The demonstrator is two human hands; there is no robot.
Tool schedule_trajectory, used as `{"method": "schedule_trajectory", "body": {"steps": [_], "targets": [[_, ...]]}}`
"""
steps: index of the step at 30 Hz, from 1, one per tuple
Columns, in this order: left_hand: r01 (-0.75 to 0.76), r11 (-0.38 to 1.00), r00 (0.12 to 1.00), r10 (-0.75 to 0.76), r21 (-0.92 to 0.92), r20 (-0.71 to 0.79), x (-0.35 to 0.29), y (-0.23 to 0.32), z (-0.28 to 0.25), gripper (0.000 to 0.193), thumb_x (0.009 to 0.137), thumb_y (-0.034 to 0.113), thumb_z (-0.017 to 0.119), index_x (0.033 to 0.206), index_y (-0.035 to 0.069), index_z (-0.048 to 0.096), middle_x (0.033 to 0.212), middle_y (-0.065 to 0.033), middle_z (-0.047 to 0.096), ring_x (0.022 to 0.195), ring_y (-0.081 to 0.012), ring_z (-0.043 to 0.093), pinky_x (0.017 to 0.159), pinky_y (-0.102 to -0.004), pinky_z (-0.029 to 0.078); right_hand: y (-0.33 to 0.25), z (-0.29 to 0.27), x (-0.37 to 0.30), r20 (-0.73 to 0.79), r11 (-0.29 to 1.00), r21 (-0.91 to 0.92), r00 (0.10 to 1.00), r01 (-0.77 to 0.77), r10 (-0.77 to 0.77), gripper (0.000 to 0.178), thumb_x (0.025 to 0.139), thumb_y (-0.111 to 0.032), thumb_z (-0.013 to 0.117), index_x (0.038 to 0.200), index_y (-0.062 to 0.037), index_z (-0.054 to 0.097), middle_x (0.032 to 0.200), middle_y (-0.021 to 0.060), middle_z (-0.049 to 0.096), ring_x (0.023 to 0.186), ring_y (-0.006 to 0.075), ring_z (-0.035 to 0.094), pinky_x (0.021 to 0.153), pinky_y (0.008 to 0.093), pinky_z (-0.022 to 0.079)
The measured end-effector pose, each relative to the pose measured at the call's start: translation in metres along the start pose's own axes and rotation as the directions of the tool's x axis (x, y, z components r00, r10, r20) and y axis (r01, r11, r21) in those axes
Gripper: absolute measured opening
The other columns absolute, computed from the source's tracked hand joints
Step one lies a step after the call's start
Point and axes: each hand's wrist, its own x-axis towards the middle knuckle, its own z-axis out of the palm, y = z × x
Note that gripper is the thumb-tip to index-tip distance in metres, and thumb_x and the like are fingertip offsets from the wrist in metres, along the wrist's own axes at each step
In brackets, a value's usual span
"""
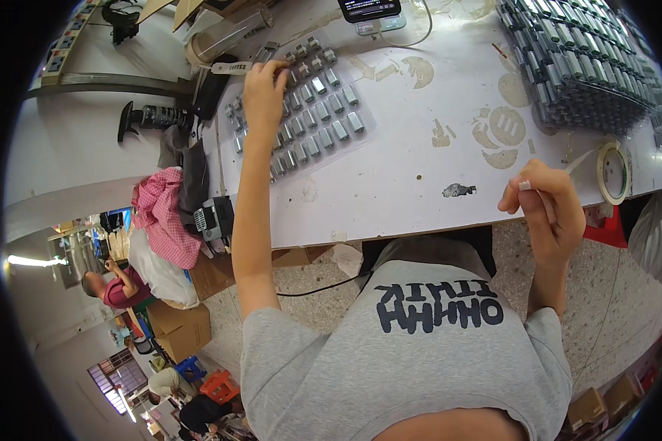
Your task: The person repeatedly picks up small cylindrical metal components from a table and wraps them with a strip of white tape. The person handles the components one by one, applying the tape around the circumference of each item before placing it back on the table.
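My left hand point(263, 99) reaches over a clear plastic tray point(368, 121) on the table's left side. Its fingers are bent down at the rows of small silvery metal parts point(318, 86); what lies between the fingertips is hidden. My right hand point(550, 209) is raised near the table's front edge, fingers curled together, with a small piece of white tape point(524, 185) at the fingertips. Close beside it stands a roll of tape point(613, 173) on its edge, and a loose strip reaches from the roll toward this hand.
Tall stacked trays of metal parts point(588, 66) stand at the back right. At the back are a phone point(371, 10) with a cable, and a clear tube point(232, 33). A spray bottle point(154, 117) lies left. Other people are in the background, lower left.
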Motion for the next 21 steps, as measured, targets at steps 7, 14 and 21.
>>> {"method": "schedule_trajectory", "body": {"steps": [7,14,21], "targets": [[-0.096,0.995,0.972,0.101,-0.032,0.213,0.002,-0.014,-0.014,0.021,0.076,0.021,0.061,0.092,0.007,0.06,0.088,-0.0111,0.057,0.083,-0.0258,0.055,0.073,-0.0344,0.043,-0.006,0.0,0.005,0.101,0.991,-0.127,0.995,0.036,-0.023,0.024,0.083,0.005,0.047,0.107,0.0073,0.049,0.074,0.0142,0.059,0.058,0.0129,0.055,0.053,0.0219,0.045],[0.024,0.977,0.928,0.057,-0.211,0.367,0.012,-0.011,-0.025,0.028,0.074,0.015,0.064,0.098,0.004,0.054,0.087,-0.0099,0.057,0.079,-0.0191,0.056,0.07,-0.0316,0.043,-0.013,0.002,0.005,0.056,0.991,-0.117,0.996,-0.061,0.068,0.025,0.083,0.004,0.047,0.108,0.0069,0.048,0.073,0.014,0.061,0.059,0.0133,0.057,0.057,0.0228,0.048],[-0.088,0.995,0.938,0.1,-0.051,0.333,0.002,0.002,-0.037,0.022,0.073,0.01,0.063,0.093,0.003,0.057,0.073,-0.0077,0.055,0.068,-0.0167,0.055,0.065,-0.0259,0.043,-0.006,0.0,0.005,-0.006,0.999,-0.017,0.999,-0.048,0.048,0.011,0.08,0.006,0.051,0.089,0.0044,0.056,0.078,0.0114,0.062,0.06,0.0134,0.057,0.055,0.0207,0.045]]}}
